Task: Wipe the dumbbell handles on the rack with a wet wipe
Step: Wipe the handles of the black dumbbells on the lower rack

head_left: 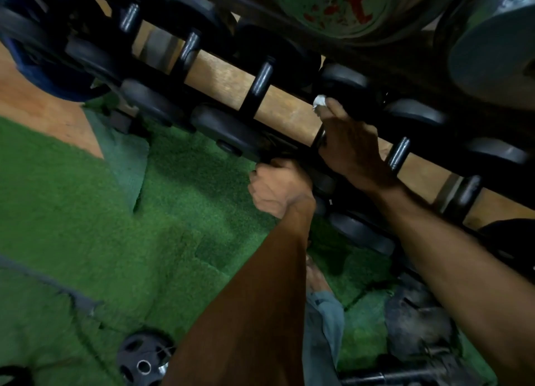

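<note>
wrapping the wet wipe (pixel 319 101) around 1 dumbbell handle (pixel 320 136) on the rack (pixel 278 149), the right hand (pixel 351 145) grips both; the left hand (pixel 275 190) clutches the rail; a slipping wipe may drop to the turf (pixel 86 206).

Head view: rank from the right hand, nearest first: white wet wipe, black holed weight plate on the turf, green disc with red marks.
1. White wet wipe, gripped in the right hand.
2. Green disc with red marks, above, on the rack.
3. Black holed weight plate, bottom left on the turf.
</note>
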Tool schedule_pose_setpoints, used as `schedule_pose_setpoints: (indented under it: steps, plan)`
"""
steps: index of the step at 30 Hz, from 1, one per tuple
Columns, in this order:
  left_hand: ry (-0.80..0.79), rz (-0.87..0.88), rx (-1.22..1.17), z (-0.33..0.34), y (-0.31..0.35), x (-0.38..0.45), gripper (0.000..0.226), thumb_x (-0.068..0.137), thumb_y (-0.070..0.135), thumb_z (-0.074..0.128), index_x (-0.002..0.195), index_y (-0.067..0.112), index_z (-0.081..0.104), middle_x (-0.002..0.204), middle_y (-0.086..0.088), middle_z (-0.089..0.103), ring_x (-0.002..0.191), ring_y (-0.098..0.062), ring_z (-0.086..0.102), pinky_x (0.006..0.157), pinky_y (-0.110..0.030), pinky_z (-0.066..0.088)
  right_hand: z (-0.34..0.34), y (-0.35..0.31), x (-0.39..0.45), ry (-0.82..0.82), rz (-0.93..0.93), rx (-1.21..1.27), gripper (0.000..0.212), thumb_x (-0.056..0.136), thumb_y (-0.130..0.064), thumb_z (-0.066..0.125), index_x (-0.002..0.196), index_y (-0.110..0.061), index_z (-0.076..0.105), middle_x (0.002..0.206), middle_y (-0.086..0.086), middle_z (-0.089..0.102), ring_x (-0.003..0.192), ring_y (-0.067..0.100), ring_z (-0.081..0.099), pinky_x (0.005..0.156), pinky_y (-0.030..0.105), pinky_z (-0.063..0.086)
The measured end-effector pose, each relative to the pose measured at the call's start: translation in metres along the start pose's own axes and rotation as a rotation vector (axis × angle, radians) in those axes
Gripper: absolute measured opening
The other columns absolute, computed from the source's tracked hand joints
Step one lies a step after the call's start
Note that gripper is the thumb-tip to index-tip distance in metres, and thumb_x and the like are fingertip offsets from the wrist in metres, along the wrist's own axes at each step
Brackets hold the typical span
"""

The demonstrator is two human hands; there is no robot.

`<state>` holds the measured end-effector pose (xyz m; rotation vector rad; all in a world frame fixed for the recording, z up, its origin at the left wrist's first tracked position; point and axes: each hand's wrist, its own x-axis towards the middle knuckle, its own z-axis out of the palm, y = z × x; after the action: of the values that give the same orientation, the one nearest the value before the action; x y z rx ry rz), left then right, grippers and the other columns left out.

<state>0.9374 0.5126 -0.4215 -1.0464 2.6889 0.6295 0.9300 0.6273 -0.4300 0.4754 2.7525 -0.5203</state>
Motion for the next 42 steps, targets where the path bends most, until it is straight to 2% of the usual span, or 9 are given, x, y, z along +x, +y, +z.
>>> schedule_pose_setpoints:
  steps: [3,6,11,15,20,27,34,39,42]
  plan:
    - [-0.011,0.001,0.001,0.0,0.0,0.0,0.04,0.091,0.032,0.047,0.102,0.003,0.073,0.105,-0.018,0.071,0.1,-0.04,0.066,0.08,-0.043,0.05,0.012,0.007,-0.027,0.123,-0.012,0.129,0.077,0.087,-0.01,0.056,0.158,-0.027,0.033,0.169,-0.002,0.023,0.125,0.038,0.057,0.086,0.048,0.05]
    - [-0.015,-0.002,0.009,-0.001,-0.001,0.001,0.042,0.091,0.033,0.045,0.102,0.004,0.072,0.106,-0.018,0.071,0.101,-0.04,0.066,0.08,-0.044,0.05,0.018,0.008,-0.031,0.17,0.109,0.374,0.073,0.084,-0.01,0.05,0.155,-0.024,0.04,0.165,0.005,0.033,0.142,0.033,0.044,0.105,0.046,0.046]
    - [-0.033,-0.006,-0.018,-0.006,0.003,0.0,0.047,0.091,0.034,0.04,0.105,0.002,0.07,0.11,-0.019,0.069,0.107,-0.041,0.063,0.083,-0.044,0.048,0.012,-0.008,-0.024,0.344,0.211,0.535,0.041,0.09,-0.028,0.049,0.126,-0.024,0.067,0.132,-0.002,0.067,0.109,0.026,0.066,0.097,0.046,0.051]
    - [-0.035,-0.01,-0.041,-0.011,0.005,-0.002,0.062,0.081,0.037,0.026,0.105,0.001,0.07,0.11,-0.019,0.068,0.108,-0.04,0.062,0.084,-0.044,0.048,0.002,-0.026,-0.018,0.337,0.281,0.629,0.038,0.087,-0.026,0.053,0.119,-0.025,0.073,0.118,-0.006,0.072,0.1,0.016,0.067,0.095,0.037,0.052]
    - [-0.063,0.0,-0.033,-0.015,0.006,0.0,0.069,0.079,0.042,0.016,0.104,0.002,0.067,0.11,-0.017,0.066,0.108,-0.038,0.06,0.083,-0.044,0.048,0.007,-0.036,-0.003,0.323,0.267,0.781,0.017,0.092,-0.031,0.063,0.102,-0.025,0.076,0.098,-0.01,0.074,0.085,0.007,0.069,0.082,0.042,0.058]
    - [-0.151,-0.019,-0.089,-0.03,-0.006,0.022,0.035,0.095,0.03,0.046,0.104,0.003,0.067,0.108,-0.025,0.068,0.102,-0.045,0.064,0.083,-0.048,0.048,-0.003,-0.059,0.011,0.154,0.035,0.9,0.011,0.097,-0.014,0.068,0.102,-0.009,0.077,0.104,-0.003,0.077,0.096,-0.002,0.068,0.074,0.005,0.044]
    - [0.042,-0.065,-0.233,-0.062,-0.004,0.09,0.035,0.104,0.033,0.044,0.11,0.006,0.065,0.116,-0.024,0.066,0.107,-0.044,0.06,0.082,-0.047,0.043,-0.004,-0.075,0.032,0.103,0.049,1.045,0.026,0.091,-0.019,0.078,0.106,-0.006,0.061,0.109,0.002,0.071,0.099,0.006,0.072,0.078,0.022,0.055]
    - [0.118,-0.252,-0.541,-0.065,0.034,0.128,0.048,0.104,0.048,0.047,0.113,0.005,0.066,0.117,-0.022,0.067,0.112,-0.041,0.06,0.083,-0.04,0.041,-0.015,-0.082,0.054,-0.035,-0.222,0.782,0.015,0.088,-0.015,0.076,0.102,-0.02,0.078,0.099,-0.009,0.078,0.09,0.002,0.072,0.076,0.028,0.056]
    - [0.07,-0.458,-0.613,-0.058,0.061,0.148,0.056,0.102,0.048,0.051,0.131,0.0,0.052,0.133,-0.027,0.055,0.125,-0.043,0.051,0.093,-0.042,0.038,-0.015,-0.09,0.069,-0.119,-0.279,0.586,0.016,0.088,-0.015,0.076,0.103,-0.02,0.082,0.099,-0.003,0.079,0.082,0.011,0.072,0.073,0.034,0.058]
